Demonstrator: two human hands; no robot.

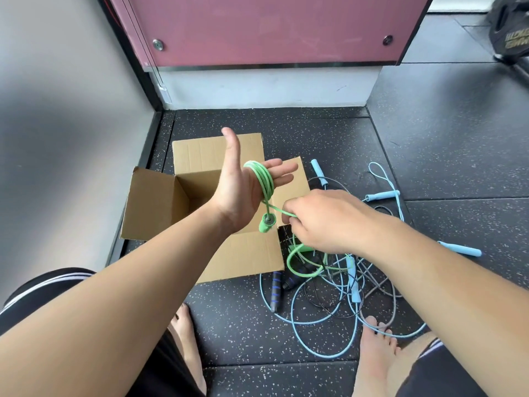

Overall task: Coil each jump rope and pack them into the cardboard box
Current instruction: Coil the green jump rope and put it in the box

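My left hand (pixel 240 184) is held up over the open cardboard box (pixel 154 202), palm flat and fingers straight. Several turns of the green jump rope (pixel 264 180) are wound round its palm, and one green handle (pixel 267 222) dangles below the hand. My right hand (pixel 323 220) pinches the green cord just right of that handle. The rest of the green cord (pixel 300 266) trails down to the floor beside the box. Light blue ropes (pixel 323 359) and a black rope with blue-banded handles (pixel 275 293) lie tangled on the floor at the right.
The box stands on dark speckled rubber flooring (pixel 246 333) in a corner, a grey wall (pixel 65 116) at the left and a maroon panel (pixel 272 30) behind. My bare feet (pixel 375 348) sit at the bottom, one touching the blue rope. Black equipment (pixel 512 27) stands far right.
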